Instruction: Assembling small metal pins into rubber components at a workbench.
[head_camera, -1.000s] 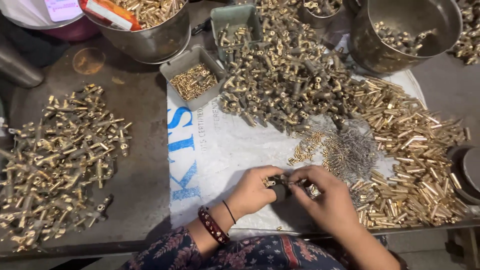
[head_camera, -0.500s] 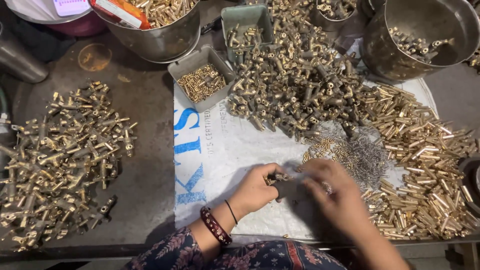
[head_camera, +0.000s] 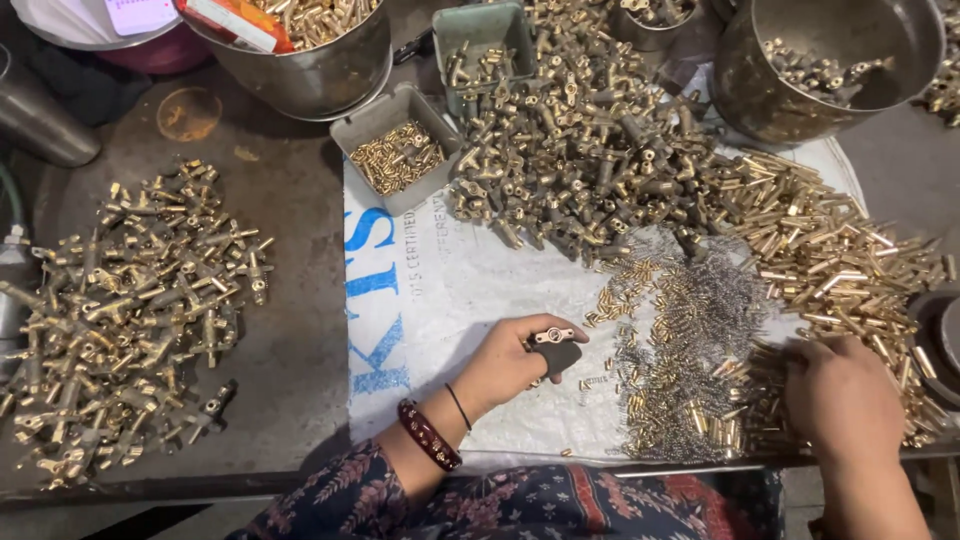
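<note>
Two hands share the work: the left hand (head_camera: 510, 362) grips a dark-handled brass fitting (head_camera: 553, 345) steady above the white sack (head_camera: 440, 300), while the right hand (head_camera: 840, 395), fingers curled down among the brass pins (head_camera: 850, 270) just ahead, would best pinch one pin cleanly.

- I'm seeing the brass valve piece (head_camera: 553, 345), with its dark body and brass top, sitting upright in my left fingers (head_camera: 540, 330) over the white sack.
- The brass pins (head_camera: 800, 370) are lying heaped, touching my right fingers (head_camera: 815, 352).
</note>
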